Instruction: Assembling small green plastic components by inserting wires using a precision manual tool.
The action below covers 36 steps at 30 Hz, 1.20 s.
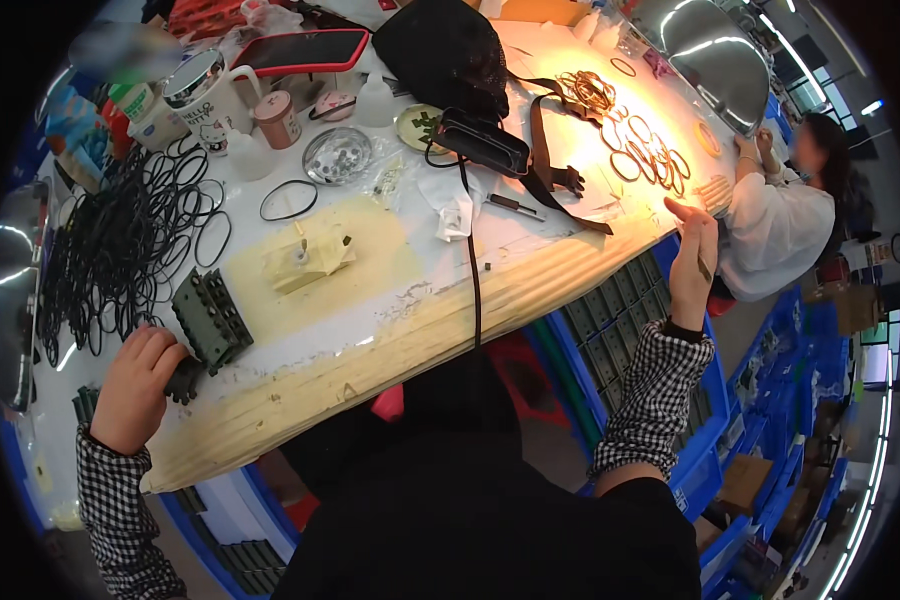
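Observation:
At the left of the table my left hand (142, 388) is closed with curled fingers around a dark green plastic part (183, 380). Right beside it stands a stack of dark green blocks (211, 320) with notched edges. My right hand (692, 265) is raised beyond the table's right edge, above a blue crate. Its fingers are stretched out, and a small dark mark or piece shows against it, too small to name. Dark green parts (620, 310) lie in rows in that blue crate (708, 455).
A heap of black rubber bands (120, 240) covers the table's left side. A taped yellowish block (308, 262), a clear round dish (337, 155), a black device with a cord (485, 142) and brown bands (650, 155) lie farther back. Another person (785, 215) sits at the right.

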Each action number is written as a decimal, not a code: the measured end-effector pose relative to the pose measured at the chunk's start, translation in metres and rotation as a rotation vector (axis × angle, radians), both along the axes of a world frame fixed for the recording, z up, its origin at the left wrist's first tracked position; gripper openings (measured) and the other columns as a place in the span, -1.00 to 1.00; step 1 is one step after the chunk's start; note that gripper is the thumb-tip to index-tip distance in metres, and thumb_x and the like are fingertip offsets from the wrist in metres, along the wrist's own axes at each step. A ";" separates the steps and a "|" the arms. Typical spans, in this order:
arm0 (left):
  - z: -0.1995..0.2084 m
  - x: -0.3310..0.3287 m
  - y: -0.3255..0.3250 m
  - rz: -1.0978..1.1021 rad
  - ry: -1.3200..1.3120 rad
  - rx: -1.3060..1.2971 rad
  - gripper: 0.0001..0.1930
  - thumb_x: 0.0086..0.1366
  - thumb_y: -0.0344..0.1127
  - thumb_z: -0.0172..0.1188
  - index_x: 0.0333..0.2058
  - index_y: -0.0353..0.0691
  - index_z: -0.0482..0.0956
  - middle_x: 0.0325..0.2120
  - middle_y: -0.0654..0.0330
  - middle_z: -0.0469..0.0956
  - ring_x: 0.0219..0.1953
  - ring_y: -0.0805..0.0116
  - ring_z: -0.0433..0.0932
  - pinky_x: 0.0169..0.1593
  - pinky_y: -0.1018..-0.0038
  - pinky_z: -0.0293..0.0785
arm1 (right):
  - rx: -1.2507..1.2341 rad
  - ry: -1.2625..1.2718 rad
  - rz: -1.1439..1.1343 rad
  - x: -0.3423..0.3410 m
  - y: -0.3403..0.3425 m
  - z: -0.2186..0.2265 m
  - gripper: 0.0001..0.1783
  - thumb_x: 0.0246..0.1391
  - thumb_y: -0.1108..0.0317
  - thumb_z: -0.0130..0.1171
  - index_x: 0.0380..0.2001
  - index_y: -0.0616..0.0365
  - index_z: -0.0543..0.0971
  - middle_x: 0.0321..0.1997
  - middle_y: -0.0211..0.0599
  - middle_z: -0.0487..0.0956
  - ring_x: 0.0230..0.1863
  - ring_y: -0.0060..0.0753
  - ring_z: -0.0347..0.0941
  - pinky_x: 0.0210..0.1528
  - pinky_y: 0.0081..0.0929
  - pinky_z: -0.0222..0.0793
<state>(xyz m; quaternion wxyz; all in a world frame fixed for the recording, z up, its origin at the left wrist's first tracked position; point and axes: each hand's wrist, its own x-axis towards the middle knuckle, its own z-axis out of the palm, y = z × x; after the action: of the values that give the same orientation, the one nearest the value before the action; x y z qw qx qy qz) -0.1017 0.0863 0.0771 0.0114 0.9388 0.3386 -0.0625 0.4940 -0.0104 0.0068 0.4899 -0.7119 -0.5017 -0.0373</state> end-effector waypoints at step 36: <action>-0.078 0.003 -0.052 1.095 -0.940 0.090 -0.48 0.27 -0.35 0.15 0.21 -0.21 0.31 -0.06 -0.01 0.47 -0.32 0.50 0.48 -0.28 0.60 0.42 | -0.582 -0.362 -0.510 0.225 0.094 -0.058 -0.74 0.01 0.13 0.21 -0.35 0.07 0.63 -0.32 -0.14 0.64 -0.23 -0.09 0.57 -0.18 -0.24 0.44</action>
<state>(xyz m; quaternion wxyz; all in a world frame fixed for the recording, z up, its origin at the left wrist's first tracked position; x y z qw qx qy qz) -0.0989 0.0348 -0.0010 0.1470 0.5618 0.7219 0.3764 0.7191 0.0836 -0.0508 0.1476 -0.9037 -0.3773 -0.1386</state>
